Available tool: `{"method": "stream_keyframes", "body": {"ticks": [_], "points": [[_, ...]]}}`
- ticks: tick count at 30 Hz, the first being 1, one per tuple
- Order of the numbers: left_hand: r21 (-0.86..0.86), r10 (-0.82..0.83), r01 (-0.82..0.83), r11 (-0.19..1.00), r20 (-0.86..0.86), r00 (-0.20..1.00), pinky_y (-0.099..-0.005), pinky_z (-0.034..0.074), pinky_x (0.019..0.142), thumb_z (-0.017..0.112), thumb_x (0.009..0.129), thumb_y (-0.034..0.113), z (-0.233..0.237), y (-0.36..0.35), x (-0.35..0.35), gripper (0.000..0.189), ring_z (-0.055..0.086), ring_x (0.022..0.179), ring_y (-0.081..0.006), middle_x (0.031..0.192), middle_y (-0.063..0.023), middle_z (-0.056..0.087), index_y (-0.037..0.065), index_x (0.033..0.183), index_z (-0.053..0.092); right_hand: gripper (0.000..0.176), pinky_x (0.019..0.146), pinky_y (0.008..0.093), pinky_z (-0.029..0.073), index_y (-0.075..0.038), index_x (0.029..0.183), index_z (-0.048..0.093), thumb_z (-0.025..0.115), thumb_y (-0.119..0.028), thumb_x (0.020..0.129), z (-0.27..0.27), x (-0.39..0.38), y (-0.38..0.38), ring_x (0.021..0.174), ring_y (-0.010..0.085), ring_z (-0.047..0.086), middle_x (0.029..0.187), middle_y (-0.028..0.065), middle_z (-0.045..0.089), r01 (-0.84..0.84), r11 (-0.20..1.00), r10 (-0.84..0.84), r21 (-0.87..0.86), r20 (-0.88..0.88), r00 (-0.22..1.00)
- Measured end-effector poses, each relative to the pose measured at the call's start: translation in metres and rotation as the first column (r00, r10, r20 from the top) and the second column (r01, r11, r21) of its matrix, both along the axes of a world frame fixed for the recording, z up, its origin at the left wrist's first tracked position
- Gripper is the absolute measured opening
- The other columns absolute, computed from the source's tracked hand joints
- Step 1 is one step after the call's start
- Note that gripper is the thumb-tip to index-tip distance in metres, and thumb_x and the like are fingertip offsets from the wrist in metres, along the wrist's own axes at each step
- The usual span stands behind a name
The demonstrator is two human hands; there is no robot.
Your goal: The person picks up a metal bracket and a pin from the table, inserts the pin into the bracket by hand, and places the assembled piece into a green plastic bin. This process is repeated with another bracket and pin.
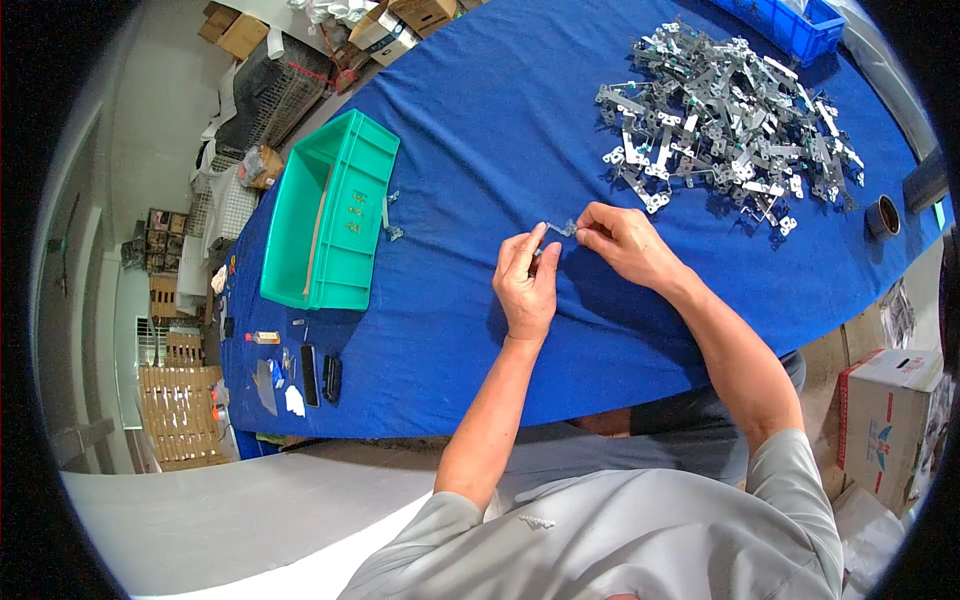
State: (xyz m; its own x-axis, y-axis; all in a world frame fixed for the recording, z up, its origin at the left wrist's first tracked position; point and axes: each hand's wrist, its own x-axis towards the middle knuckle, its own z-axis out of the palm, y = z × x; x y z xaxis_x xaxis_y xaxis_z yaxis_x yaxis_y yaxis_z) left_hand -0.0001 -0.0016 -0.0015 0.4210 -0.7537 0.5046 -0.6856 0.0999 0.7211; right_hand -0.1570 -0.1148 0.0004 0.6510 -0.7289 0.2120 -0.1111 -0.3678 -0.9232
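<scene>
Between my two hands, above the blue cloth, is a small metal bracket [563, 229]. My left hand [527, 278] pinches its left end between thumb and fingers. The fingertips of my right hand [625, 243] are closed on its right end. Fingers cover both ends of the piece, so its full shape is hidden. A large heap of similar metal brackets [725, 130] lies beyond my right hand. One or two more metal brackets [391, 218] rest to the left, against the green crate [372, 160].
The blue cloth [450, 150] covers the table. A blue crate [790, 28] stands at the far right and a dark cylindrical cup [882, 217] at the right edge. A black phone-like object [310, 375] and small items lie at the left. A cardboard box [885, 425] sits on the floor at right.
</scene>
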Motion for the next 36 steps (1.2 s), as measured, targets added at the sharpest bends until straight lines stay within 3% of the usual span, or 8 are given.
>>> {"method": "stream_keyframes", "body": {"ticks": [11,14,18,21,24,28,33,36], "points": [[0.008,-0.019,0.019,1.000,0.051,0.998,-0.0287,0.053,0.070,0.081,0.088,0.006,-0.001,-0.001,-0.002,0.030,0.063,0.077,-0.0139,0.104,-0.0081,0.069,0.005,0.118,0.076,0.020,0.064,0.0374,0.051,0.002,0.106,0.064,0.071,-0.012,0.093,0.005,0.001,0.003,0.073,0.0216,0.068,0.082,0.0144,0.069,-0.041,0.977,0.023,0.208,0.089,0.996],[-0.006,-0.033,0.034,0.999,0.124,0.992,-0.0290,0.053,0.071,0.081,0.086,0.005,-0.004,-0.002,0.000,0.031,0.063,0.078,-0.0154,0.103,-0.0091,0.069,0.005,0.117,0.076,0.018,0.066,0.0374,0.051,0.000,0.104,0.066,0.070,-0.013,0.093,0.009,-0.003,0.001,0.072,0.0202,0.064,0.083,0.0114,0.067,-0.045,0.992,0.047,0.116,-0.014,0.999],[-0.010,-0.052,0.055,0.998,0.158,0.986,-0.0313,0.054,0.073,0.080,0.086,0.006,-0.008,-0.003,0.000,0.029,0.066,0.081,-0.0188,0.101,-0.0103,0.070,0.005,0.115,0.077,0.014,0.066,0.0344,0.047,-0.002,0.101,0.066,0.069,-0.015,0.096,0.001,0.003,0.000,0.072,0.0153,0.056,0.078,0.0032,0.060,0.078,0.985,-0.047,-0.152,0.199,0.979],[0.056,-0.027,0.027,0.998,0.014,1.000,-0.0307,0.054,0.072,0.080,0.087,0.008,0.001,-0.002,-0.005,0.027,0.067,0.080,-0.0191,0.100,-0.0105,0.070,0.005,0.113,0.077,0.014,0.061,0.0265,0.039,-0.006,0.102,0.064,0.063,-0.019,0.103,0.010,-0.004,-0.004,0.069,0.0067,0.045,0.078,-0.0066,0.051,-0.056,0.912,-0.040,0.407,0.224,0.974],[0.067,0.001,0.003,0.998,-0.051,0.999,-0.0325,0.055,0.075,0.080,0.086,0.009,0.003,-0.003,-0.002,0.031,0.068,0.082,-0.0221,0.101,-0.0120,0.070,0.003,0.116,0.075,0.019,0.059,0.0235,0.037,-0.004,0.098,0.063,0.061,-0.022,0.104,0.018,-0.002,-0.001,0.068,0.0044,0.045,0.078,-0.0066,0.053,-0.040,0.914,-0.024,0.403,0.152,0.988],[0.042,0.078,-0.098,0.994,0.344,0.936,-0.0432,0.051,0.088,0.081,0.084,0.017,0.010,-0.013,0.055,0.032,0.064,0.097,-0.0346,0.102,-0.0156,0.069,0.001,0.111,0.073,0.018,0.063,0.0245,0.042,-0.002,0.097,0.064,0.063,-0.019,0.103,0.015,-0.003,-0.001,0.071,0.0056,0.050,0.079,-0.0042,0.057,-0.127,0.900,0.064,0.417,0.162,0.985],[-0.043,0.299,-0.376,0.925,0.695,0.654,-0.0473,0.049,0.085,0.080,0.084,0.026,0.012,-0.039,0.206,0.030,0.060,0.095,-0.0352,0.098,-0.0123,0.067,0.008,0.108,0.073,0.018,0.060,0.0252,0.042,-0.001,0.099,0.064,0.064,-0.018,0.102,0.015,-0.001,-0.002,0.069,0.0062,0.051,0.079,-0.0027,0.058,-0.134,0.899,0.072,0.417,0.161,0.984],[0.218,0.228,-0.594,0.774,0.780,0.583,-0.0465,0.050,0.100,0.079,0.087,0.034,0.012,-0.025,0.248,0.047,0.056,0.120,-0.0345,0.125,-0.0149,0.062,0.010,0.126,0.070,0.018,0.058,0.0261,0.043,-0.002,0.100,0.064,0.063,-0.020,0.102,0.008,0.000,-0.005,0.069,0.0068,0.053,0.078,-0.0014,0.059,-0.123,0.901,0.081,0.415,0.117,0.990]]}}
